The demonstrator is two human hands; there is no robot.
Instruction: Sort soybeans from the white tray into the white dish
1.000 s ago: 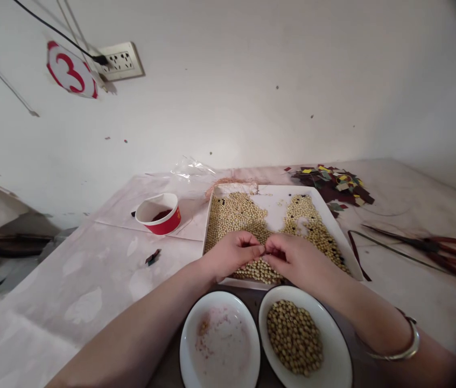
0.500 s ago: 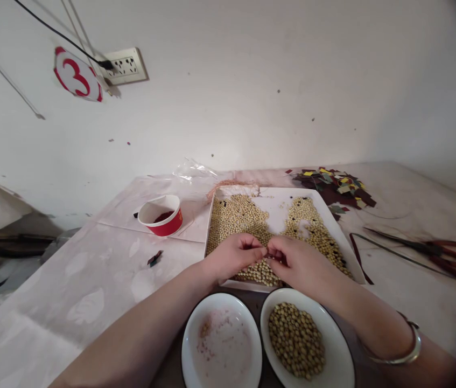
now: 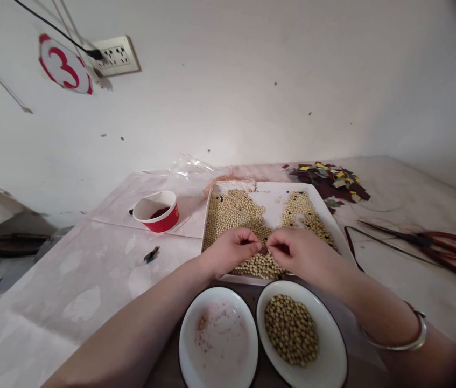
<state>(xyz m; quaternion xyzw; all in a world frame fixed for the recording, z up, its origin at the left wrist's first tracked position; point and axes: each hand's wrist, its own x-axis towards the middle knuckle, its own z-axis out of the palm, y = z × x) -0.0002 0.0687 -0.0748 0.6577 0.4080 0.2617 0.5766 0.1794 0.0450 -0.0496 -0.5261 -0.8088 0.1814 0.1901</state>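
Note:
My left hand [image 3: 233, 249] and my right hand [image 3: 298, 250] are close together over the front of a white tray [image 3: 274, 189]. Pale round beads [image 3: 233, 213] cover much of the tray, with a few dark ones among them. Each hand is pinched, thumb against forefinger. A small dark reddish piece [image 3: 264, 250] shows between the fingertips; the left fingers touch it, but what the right ones pinch is too small to tell. In front of the tray stand a white bowl with pinkish residue [image 3: 223, 345] and an oval bowl [image 3: 332, 350] holding larger brownish beads [image 3: 291, 330].
A red and white paper cup [image 3: 165, 220] with dark red contents stands left of the tray. Colored scraps [image 3: 332, 182] lie behind it at the right. Long-bladed scissors [image 3: 425, 241] and a dark cord [image 3: 389, 248] lie on the right; clear plastic [image 3: 189, 166] lies behind.
My fingertips have moved slightly apart, and the reddish piece between them shows more clearly. The whole view has shifted a little, with the objects appearing higher and further left.

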